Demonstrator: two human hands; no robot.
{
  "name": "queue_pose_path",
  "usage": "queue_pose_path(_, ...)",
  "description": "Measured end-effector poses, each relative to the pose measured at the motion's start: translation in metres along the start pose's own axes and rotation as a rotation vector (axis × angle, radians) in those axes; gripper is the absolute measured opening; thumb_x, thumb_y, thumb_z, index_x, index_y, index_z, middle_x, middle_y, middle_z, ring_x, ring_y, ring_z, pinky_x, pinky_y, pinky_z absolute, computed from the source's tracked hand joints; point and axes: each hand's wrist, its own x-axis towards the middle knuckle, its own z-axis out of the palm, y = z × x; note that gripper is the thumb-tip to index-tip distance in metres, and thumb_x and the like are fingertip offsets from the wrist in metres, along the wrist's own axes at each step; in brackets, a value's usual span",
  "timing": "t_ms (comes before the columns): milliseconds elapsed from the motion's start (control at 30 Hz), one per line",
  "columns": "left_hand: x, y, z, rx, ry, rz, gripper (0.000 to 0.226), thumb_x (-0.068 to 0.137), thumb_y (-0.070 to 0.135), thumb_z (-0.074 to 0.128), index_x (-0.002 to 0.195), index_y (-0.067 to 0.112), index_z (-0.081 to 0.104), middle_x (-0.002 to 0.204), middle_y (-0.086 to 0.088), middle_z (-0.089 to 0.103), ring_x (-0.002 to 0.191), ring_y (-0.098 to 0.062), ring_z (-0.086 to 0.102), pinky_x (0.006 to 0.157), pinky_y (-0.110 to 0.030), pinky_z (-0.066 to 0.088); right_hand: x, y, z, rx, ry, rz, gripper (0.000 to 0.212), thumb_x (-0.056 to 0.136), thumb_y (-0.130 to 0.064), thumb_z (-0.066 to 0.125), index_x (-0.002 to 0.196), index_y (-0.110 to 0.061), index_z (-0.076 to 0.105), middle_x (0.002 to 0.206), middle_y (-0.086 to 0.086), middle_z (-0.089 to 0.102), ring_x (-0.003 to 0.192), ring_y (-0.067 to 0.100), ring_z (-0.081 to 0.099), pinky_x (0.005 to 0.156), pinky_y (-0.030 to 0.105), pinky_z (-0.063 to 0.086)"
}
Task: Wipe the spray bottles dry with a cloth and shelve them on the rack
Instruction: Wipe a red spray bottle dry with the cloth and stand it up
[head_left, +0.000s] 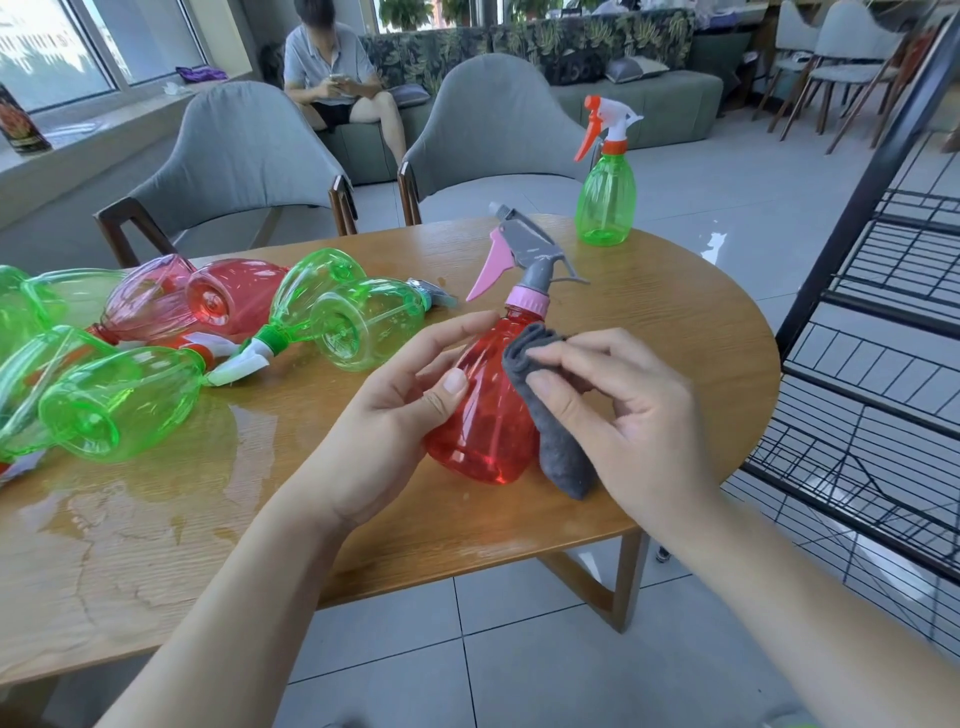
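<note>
From the head camera, the wooden table (649, 332) is the anchor for everything. Above its near right edge a red spray bottle (485, 415) is held off the surface, long axis tilted, base toward the viewer and neck leaning away; its grey sprayer head with pink trigger and pink collar points up and to the left. The body is clear red plastic, ribbed, glossy. The left hand (400, 410) grips the bottle's left side, thumb curled across the front, fingers wrapped behind. The right hand (618, 410) pinches a folded grey cloth (556, 431) against the bottle's right flank, the cloth's tail hanging below the base.

At the table's far right edge a green spray bottle (606, 197) stands upright, orange trigger facing left. On the table's left half a heap of green and red bottles (218, 332) lies sideways in a puddle (156, 499). Right of the table stands a black wire rack (883, 364).
</note>
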Motion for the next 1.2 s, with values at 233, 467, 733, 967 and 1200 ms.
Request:
queue_pose_path(233, 0.0, 0.001, 0.004, 0.068, 0.048, 0.002, 0.04, 0.097, 0.029, 0.063, 0.137, 0.024, 0.065, 0.143, -0.012, 0.065, 0.134, -0.04, 0.059, 0.109, -0.054, 0.049, 0.001, -0.004, -0.001, -0.055, -0.006, -0.039, 0.017, 0.095, -0.014, 0.075, 0.11, -0.008, 0.08, 0.101, 0.002, 0.069, 0.094, 0.006, 0.066, 0.084, 0.017, 0.05)
queue_pose_path(467, 0.0, 0.003, 0.009, 0.017, 0.076, -0.017, 0.038, 0.1, 0.026, 0.057, 0.138, 0.026, 0.062, 0.134, -0.01, 0.069, 0.117, -0.027, 0.067, 0.091, -0.035, 0.057, -0.007, -0.006, 0.003, -0.064, -0.071, -0.118, 0.016, 0.094, -0.015, 0.076, 0.108, -0.007, 0.081, 0.1, 0.005, 0.069, 0.095, 0.013, 0.067, 0.086, 0.022, 0.052)
queue_pose_path(733, 0.002, 0.007, 0.015, -0.003, 0.157, -0.016, 0.043, 0.096, 0.023, 0.062, 0.139, 0.023, 0.057, 0.109, -0.015, 0.075, 0.09, -0.024, 0.072, 0.073, -0.029, 0.059, -0.017, -0.004, 0.009, -0.121, -0.208, -0.327, 0.014, 0.095, -0.013, 0.079, 0.107, -0.007, 0.082, 0.095, 0.005, 0.068, 0.088, 0.02, 0.062, 0.086, 0.029, 0.052)
queue_pose_path(967, 0.0, 0.007, 0.014, 0.038, 0.189, -0.023, 0.041, 0.101, 0.025, 0.057, 0.141, 0.023, 0.055, 0.105, -0.013, 0.076, 0.084, -0.022, 0.073, 0.068, -0.027, 0.057, -0.02, -0.001, 0.006, -0.108, -0.151, -0.288, 0.015, 0.094, -0.013, 0.079, 0.108, -0.008, 0.082, 0.095, 0.006, 0.069, 0.085, 0.02, 0.066, 0.083, 0.02, 0.051)
queue_pose_path(1200, -0.004, 0.003, 0.005, 0.008, 0.092, -0.028, 0.04, 0.101, 0.022, 0.058, 0.14, 0.027, 0.057, 0.125, -0.02, 0.07, 0.102, -0.03, 0.07, 0.082, -0.038, 0.061, -0.003, -0.001, 0.008, -0.054, -0.044, -0.121, 0.018, 0.093, -0.013, 0.078, 0.11, -0.009, 0.081, 0.1, 0.004, 0.069, 0.095, 0.007, 0.065, 0.088, 0.018, 0.048)
